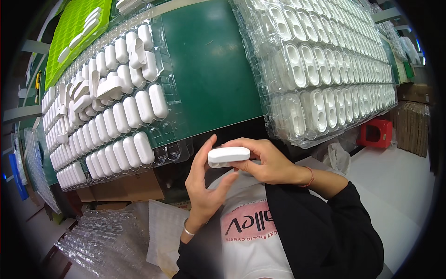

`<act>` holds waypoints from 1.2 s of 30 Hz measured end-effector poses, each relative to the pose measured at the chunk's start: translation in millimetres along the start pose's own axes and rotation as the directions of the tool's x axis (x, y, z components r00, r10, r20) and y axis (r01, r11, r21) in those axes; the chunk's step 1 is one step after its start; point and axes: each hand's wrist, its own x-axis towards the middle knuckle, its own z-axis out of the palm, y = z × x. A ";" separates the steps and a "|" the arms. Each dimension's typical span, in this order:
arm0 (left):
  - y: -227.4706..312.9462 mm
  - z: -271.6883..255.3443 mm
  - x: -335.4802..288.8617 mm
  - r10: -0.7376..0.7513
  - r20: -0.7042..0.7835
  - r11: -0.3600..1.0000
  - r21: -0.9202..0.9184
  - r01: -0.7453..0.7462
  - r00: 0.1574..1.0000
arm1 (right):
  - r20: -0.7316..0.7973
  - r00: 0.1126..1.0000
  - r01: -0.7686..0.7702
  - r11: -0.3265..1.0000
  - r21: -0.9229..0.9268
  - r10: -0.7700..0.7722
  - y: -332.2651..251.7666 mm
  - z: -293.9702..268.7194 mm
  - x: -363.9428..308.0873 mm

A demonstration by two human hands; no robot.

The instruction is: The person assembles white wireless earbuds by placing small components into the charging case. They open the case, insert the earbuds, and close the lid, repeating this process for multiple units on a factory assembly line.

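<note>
We have a dark green tabletop; on its right stand clear plastic trays of hollowed white oblong shells, too many to count. On the left, one broad clear plastic tray carries rounded white oblong cases, overlapping too closely for a sure count. Beyond lies one lime-green gridded tray bearing about five slim white pieces. We count one red plastic stool. Of our two hands, the right hand grasps one smooth white plastic case before our chest; the left hand spreads its fingers beside it, contact uncertain. We seem to be handling this single case; turning it would call for a steady right pinch and closing left fingers.
</note>
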 end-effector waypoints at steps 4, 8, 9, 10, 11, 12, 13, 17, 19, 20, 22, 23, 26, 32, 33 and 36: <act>-9.1 -16.6 -8.6 -0.112 0.163 0.990 0.102 0.096 0.980 | 0.077 0.989 0.145 0.908 -0.393 -0.124 9.5 -8.1 -7.5; -18.3 -17.8 -19.8 -0.257 0.307 0.966 0.087 0.242 0.916 | 0.175 0.979 0.179 0.863 -0.473 -0.107 20.8 -12.6 -14.0; -23.9 -17.4 -21.9 -0.276 0.344 0.961 0.105 0.255 0.898 | 0.191 0.976 0.187 0.851 -0.490 -0.105 24.8 -12.9 -15.9; -27.6 -15.7 -22.7 -0.277 0.366 0.961 0.115 0.252 0.889 | 0.209 0.976 0.162 0.861 -0.483 -0.067 28.9 -14.4 -17.0; -31.4 -14.4 -24.1 -0.287 0.371 0.958 0.123 0.260 0.883 | 0.228 0.972 0.172 0.856 -0.488 -0.066 35.9 -15.0 -17.1; -34.5 -12.2 -25.8 -0.296 0.374 0.955 0.128 0.267 0.879 | 0.248 0.967 0.183 0.850 -0.494 -0.064 43.5 -16.4 -17.1; -37.3 -9.9 -27.5 -0.305 0.377 0.952 0.133 0.274 0.875 | 0.268 0.962 0.193 0.844 -0.500 -0.061 49.9 -17.4 -17.2; -57.0 3.8 -44.1 -0.353 0.362 0.936 0.147 0.321 0.863 | 0.293 0.956 0.158 0.820 -0.550 0.012 71.1 -17.5 -22.6; -61.4 9.7 -43.4 -0.367 0.359 0.930 0.149 0.336 0.858 | 0.235 0.972 0.120 0.839 -0.532 0.011 85.7 -18.1 -26.4; -65.2 11.6 -43.3 -0.366 0.348 0.931 0.134 0.341 0.863 | 0.223 0.975 0.120 0.845 -0.521 -0.001 88.3 -18.5 -23.5; -73.3 14.4 -42.5 -0.358 0.338 0.934 0.121 0.337 0.871 | 0.180 0.984 0.107 0.860 -0.498 -0.019 92.0 -18.0 -21.3; -78.3 15.7 -41.3 -0.351 0.331 0.937 0.123 0.328 0.876 | 0.135 0.989 0.110 0.871 -0.478 -0.051 99.8 -16.9 -20.2; -89.8 19.0 -29.0 -0.495 0.367 0.864 0.114 0.490 0.787 | 0.048 0.998 0.059 0.895 -0.442 -0.042 120.3 -14.2 -17.6; -95.9 6.2 -1.0 -0.620 0.522 0.705 0.044 0.708 0.585 | 0.077 0.980 -0.140 0.907 -0.396 0.185 106.6 -26.8 -2.2; -93.7 4.1 2.2 -0.614 0.518 0.701 0.011 0.713 0.596 | 0.071 0.990 -0.083 0.912 -0.402 0.122 110.3 -27.9 0.0; -93.6 -3.4 3.9 -0.593 0.500 0.710 -0.046 0.703 0.632 | 0.170 0.978 -0.043 0.915 -0.402 0.121 109.1 -33.0 8.3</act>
